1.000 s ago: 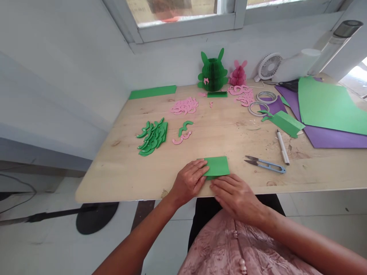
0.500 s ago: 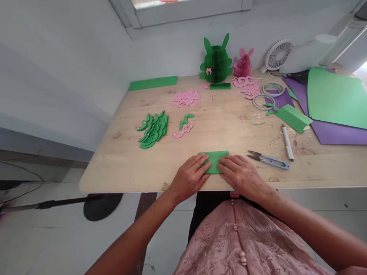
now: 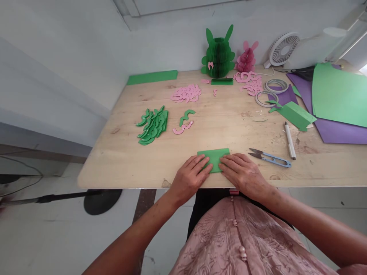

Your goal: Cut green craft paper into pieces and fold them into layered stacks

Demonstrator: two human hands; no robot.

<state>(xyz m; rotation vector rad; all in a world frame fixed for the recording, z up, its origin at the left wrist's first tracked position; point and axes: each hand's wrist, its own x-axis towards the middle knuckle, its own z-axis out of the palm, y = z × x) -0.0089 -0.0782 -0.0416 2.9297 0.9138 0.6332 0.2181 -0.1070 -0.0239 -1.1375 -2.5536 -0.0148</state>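
Note:
A small rectangle of green paper (image 3: 215,158) lies flat near the table's front edge; its upper edge looks like a fold. My left hand (image 3: 192,173) rests on its left part, fingers stretched out flat. From the other side my right hand (image 3: 241,172) presses the right part, also with straight fingers. Part of the paper is hidden beneath both hands. Right of my right hand lies a pair of blue thread snips (image 3: 271,157). Beyond the paper to the left are a green wavy cutout (image 3: 186,117) and a pink one (image 3: 183,128).
Stacked green cutouts (image 3: 153,126) lie at left, with pink cutouts (image 3: 187,93) behind. A green paper rabbit (image 3: 218,55), a pink rabbit (image 3: 246,61) and a white fan (image 3: 283,49) stand along the wall. At right are tape rolls (image 3: 266,99), a pen (image 3: 290,141) and green sheets (image 3: 341,95).
The view has shifted slightly, so the far items sit a little higher. Both hands stay on the green paper, with hardly any movement.

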